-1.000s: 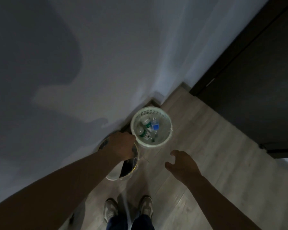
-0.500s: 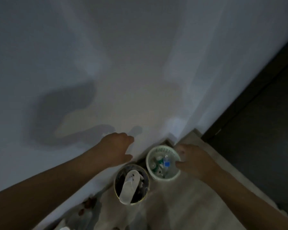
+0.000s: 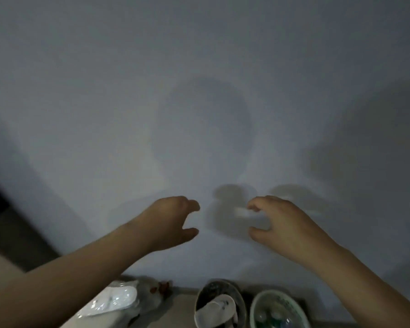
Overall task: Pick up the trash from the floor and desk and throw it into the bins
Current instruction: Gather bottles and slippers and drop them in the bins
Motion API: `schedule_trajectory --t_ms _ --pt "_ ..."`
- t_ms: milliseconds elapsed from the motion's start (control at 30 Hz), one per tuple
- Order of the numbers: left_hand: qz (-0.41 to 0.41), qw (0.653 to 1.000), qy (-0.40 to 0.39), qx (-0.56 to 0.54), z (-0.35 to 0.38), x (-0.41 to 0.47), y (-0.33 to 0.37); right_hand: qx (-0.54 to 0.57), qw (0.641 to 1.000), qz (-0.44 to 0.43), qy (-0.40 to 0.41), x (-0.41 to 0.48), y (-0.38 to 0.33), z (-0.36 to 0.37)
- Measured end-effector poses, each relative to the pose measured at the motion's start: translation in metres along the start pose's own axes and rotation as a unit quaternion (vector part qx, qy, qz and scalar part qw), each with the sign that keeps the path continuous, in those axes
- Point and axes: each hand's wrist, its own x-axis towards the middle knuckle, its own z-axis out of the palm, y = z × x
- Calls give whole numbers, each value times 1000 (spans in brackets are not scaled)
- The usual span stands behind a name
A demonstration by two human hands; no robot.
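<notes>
1. At the bottom edge stands a dark round bin (image 3: 199, 301) with a white sandal (image 3: 219, 308) lying in it. Just to its right is a white basket bin (image 3: 255, 306) holding blurred bottles (image 3: 272, 316).
2. Left of them lie a white plastic bag (image 3: 114, 301) and some reddish scraps (image 3: 160, 288).
3. Both bins sit well below the hands, the dark one roughly under the gap between them.
4. The left hand (image 3: 168, 221) and right hand (image 3: 284, 221) hover with loosely curled fingers, holding nothing.
5. Behind them, the pale wall (image 3: 199, 67) carries their shadows.
</notes>
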Motion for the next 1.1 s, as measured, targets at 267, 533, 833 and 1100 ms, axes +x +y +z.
schedule_trajectory --t_ms 267,533,833,1100 --pt "-208 977 40 -11 -27 -123 -63 26 979 -203 -24 40 -119 19" --pt "-375 925 52 -18 -43 -273 -98 46 931 -357 -63 36 -263 53" --pt "-507 853 121 2 -60 -493 -111 45 854 -510 -88 -47 -460 91" --pt "-607 780 156 11 -63 -705 -105 86 789 -601 -95 -169 -631 133"
